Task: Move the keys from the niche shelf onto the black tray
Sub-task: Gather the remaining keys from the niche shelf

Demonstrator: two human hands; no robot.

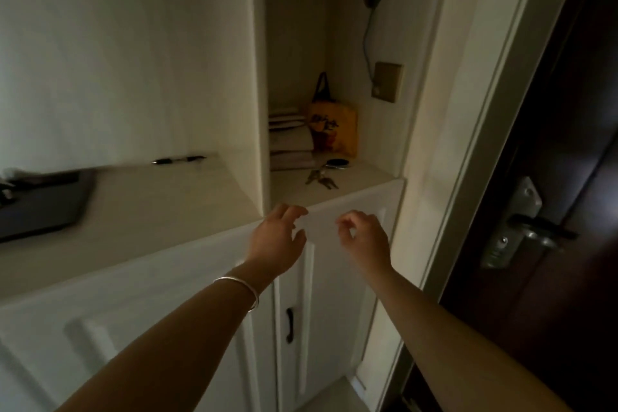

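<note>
A bunch of keys (pixel 321 178) with a dark oval fob lies on the niche shelf (pixel 368 181), near its front. The black tray (pixel 50 207) sits on the wider counter at the far left, with something inside it that I cannot make out. My left hand (pixel 277 237), a silver bangle on its wrist, hovers just below the shelf's front edge with fingers spread and holding nothing. My right hand (pixel 366 237) is beside it, fingers loosely curled and empty. Both hands are in front of and below the keys, not touching them.
A stack of books (pixel 289 140) and an orange bag (pixel 332 129) stand at the back of the niche. A pen (pixel 179 160) lies on the counter. White cabinet doors (pixel 321 294) are below. A dark door with a metal handle (pixel 535 227) is at the right.
</note>
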